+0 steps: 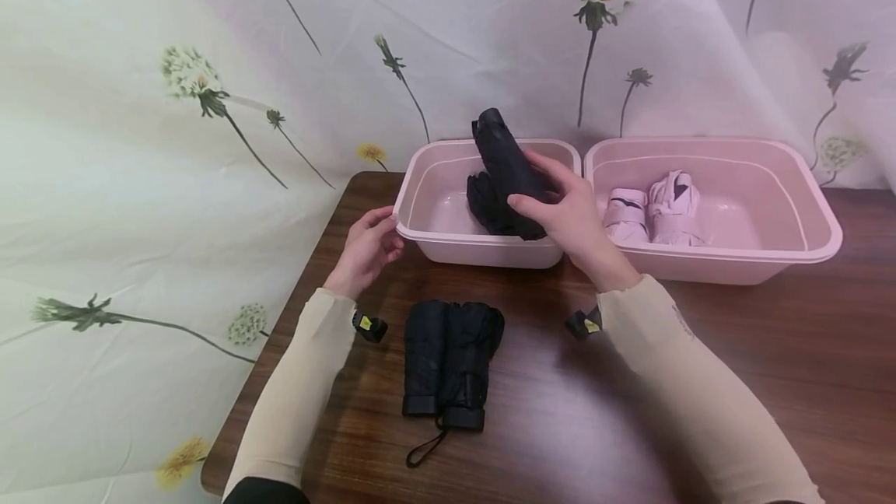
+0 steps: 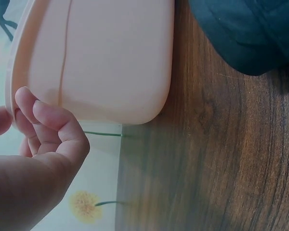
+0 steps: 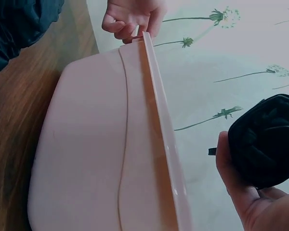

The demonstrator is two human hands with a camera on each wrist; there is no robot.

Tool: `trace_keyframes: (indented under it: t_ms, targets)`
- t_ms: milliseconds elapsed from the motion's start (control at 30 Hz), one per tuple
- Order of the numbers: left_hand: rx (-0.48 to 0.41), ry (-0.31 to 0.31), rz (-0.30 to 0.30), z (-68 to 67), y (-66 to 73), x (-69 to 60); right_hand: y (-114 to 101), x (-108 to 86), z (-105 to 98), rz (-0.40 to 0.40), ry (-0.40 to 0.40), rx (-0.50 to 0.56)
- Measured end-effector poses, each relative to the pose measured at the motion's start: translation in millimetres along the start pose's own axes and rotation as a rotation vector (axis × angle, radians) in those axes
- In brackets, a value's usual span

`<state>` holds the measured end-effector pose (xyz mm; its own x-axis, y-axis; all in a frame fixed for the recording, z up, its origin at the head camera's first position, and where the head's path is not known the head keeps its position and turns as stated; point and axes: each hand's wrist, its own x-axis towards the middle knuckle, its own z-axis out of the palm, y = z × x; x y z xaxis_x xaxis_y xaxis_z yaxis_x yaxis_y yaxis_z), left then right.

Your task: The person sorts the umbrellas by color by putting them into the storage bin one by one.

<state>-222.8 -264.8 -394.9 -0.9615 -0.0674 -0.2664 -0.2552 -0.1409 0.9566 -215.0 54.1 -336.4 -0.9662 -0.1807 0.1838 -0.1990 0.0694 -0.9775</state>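
My right hand (image 1: 570, 212) grips a black folded umbrella (image 1: 509, 162), tilted above the left pink bin (image 1: 483, 251). In the right wrist view the end of this umbrella (image 3: 265, 142) faces the camera. Another black umbrella (image 1: 483, 201) lies inside that bin, partly covered by the held one. At the bin's left end my left hand (image 1: 367, 251) pinches the rim, thumb on one side and curled fingers on the other, as the left wrist view shows at the rim (image 2: 14, 62). Two more black folded umbrellas (image 1: 425, 356) lie side by side on the table, a wrist loop at their near end.
To the right stands a second pink bin (image 1: 742, 263) with two light pink folded umbrellas (image 1: 673, 212) in it. Both bins stand at the back of the brown wooden table (image 1: 560, 426), against a flower-patterned cloth (image 1: 490, 37). The table's left edge runs beside my left arm.
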Motion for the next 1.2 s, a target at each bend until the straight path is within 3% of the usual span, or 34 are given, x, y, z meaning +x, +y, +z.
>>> trace_keyframes:
  t_ms: [367, 800, 1033, 1200]
  targets:
    - [-0.020, -0.004, -0.010, 0.3, 0.5, 0.0, 4.7, 10.0, 9.4, 0.025, -0.027, -0.040]
    - [-0.002, 0.014, -0.017, 2.3, 0.9, -1.2, 12.7, 20.2, 17.8, 0.043, 0.005, -0.117]
    - [0.004, 0.021, -0.015, 1.9, 0.2, -0.8, 14.3, 20.9, 18.6, 0.051, -0.074, -0.254]
    - [-0.003, 0.009, -0.007, 0.7, -0.4, -0.9, 13.7, 19.5, 18.3, -0.006, -0.096, -0.263]
